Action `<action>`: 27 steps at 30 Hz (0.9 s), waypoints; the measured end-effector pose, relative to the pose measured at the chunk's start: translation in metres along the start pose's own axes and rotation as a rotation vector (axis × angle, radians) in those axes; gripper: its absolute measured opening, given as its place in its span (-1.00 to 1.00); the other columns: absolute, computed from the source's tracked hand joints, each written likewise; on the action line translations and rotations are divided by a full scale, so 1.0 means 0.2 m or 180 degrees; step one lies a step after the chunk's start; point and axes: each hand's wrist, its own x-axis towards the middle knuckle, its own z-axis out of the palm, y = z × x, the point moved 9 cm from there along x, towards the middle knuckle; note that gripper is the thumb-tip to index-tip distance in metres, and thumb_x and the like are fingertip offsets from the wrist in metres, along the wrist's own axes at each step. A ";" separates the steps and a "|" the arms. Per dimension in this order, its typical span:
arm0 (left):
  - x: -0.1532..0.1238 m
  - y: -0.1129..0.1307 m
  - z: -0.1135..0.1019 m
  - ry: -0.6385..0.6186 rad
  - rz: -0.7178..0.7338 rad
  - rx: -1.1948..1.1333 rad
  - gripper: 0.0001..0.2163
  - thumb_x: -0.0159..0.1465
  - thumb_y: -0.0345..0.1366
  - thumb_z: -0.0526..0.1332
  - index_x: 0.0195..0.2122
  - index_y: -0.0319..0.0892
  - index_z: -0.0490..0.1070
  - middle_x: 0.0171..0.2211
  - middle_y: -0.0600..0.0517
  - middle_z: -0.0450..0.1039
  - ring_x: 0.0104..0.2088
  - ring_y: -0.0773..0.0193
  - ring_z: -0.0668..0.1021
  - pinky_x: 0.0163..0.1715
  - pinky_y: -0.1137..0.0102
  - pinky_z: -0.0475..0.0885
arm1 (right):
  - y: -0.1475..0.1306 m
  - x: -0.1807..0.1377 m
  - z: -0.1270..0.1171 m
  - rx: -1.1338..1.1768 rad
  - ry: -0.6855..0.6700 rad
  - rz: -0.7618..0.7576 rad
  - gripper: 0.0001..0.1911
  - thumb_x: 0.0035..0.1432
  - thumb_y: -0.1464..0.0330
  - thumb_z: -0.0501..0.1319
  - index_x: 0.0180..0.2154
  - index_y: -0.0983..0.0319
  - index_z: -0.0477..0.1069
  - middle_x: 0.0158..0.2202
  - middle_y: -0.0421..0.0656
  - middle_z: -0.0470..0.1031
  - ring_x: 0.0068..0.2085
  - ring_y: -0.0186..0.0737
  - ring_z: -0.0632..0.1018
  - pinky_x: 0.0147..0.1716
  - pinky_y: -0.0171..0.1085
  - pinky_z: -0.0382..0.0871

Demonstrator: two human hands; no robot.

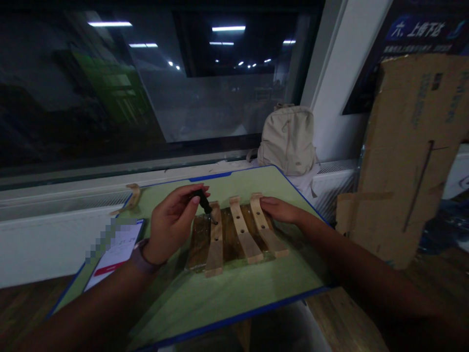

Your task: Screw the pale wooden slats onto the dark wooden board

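My left hand (176, 217) is closed around a black-handled screwdriver (202, 200). Its tip meets the upper hole of the leftmost pale wooden strip (216, 249). That strip and two others, the middle strip (246, 239) and the right strip (269, 234), lie across a dark brown wooden board (200, 239). Each strip has two dark holes. My right hand (280, 209) rests at the top end of the right strip, fingers against its edge and partly hidden; whether they pinch it is unclear.
The board lies on a green tabletop (164, 298) with a blue edge. A phone-like white screen (117, 252) is at the left, and another curved wooden piece (132, 198) at the back left corner. A beige backpack (287, 139) and a cardboard sheet (410, 161) stand beyond.
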 end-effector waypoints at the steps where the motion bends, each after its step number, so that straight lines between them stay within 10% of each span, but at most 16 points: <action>1: 0.00 0.00 0.00 -0.0028 0.0013 -0.0004 -0.79 0.31 -0.31 0.20 -0.04 -0.12 0.44 -0.11 -0.04 0.52 -0.14 0.27 0.59 -0.06 0.28 0.51 | 0.00 0.00 0.00 -0.0024 0.0003 -0.0011 -0.61 0.28 0.18 0.04 -0.15 0.27 0.52 -0.16 -0.06 0.58 -0.10 -0.09 0.52 -0.01 -0.11 0.35; 7: 0.01 0.09 -0.03 0.0127 0.0721 0.0468 -0.83 0.17 -0.37 0.33 -0.20 -0.09 0.52 -0.24 0.03 0.43 -0.21 0.32 0.50 -0.27 0.44 0.49 | -0.01 0.00 -0.01 0.0026 0.0019 -0.0074 -0.62 0.25 0.15 0.07 -0.16 0.24 0.53 -0.14 -0.08 0.58 -0.07 -0.09 0.51 0.03 -0.13 0.32; 16: -0.01 -0.01 0.00 0.0084 -0.0043 0.0015 -0.79 0.30 -0.30 0.21 -0.04 -0.12 0.43 -0.18 -0.03 0.54 -0.16 0.27 0.59 -0.08 0.30 0.51 | 0.01 0.00 0.00 0.0007 -0.0022 0.0134 -0.60 0.26 0.15 0.05 -0.17 0.27 0.52 -0.14 -0.05 0.57 -0.11 -0.10 0.52 -0.05 -0.16 0.37; 27: 0.02 0.10 0.00 0.0000 0.0617 0.0742 -0.84 0.25 -0.35 0.26 -0.14 -0.10 0.48 -0.22 0.00 0.42 -0.22 0.30 0.51 -0.24 0.41 0.48 | -0.02 0.00 0.00 0.0078 -0.0043 0.0022 -0.64 0.26 0.15 0.05 -0.27 0.24 0.50 -0.22 -0.08 0.57 -0.16 -0.13 0.52 -0.09 -0.19 0.37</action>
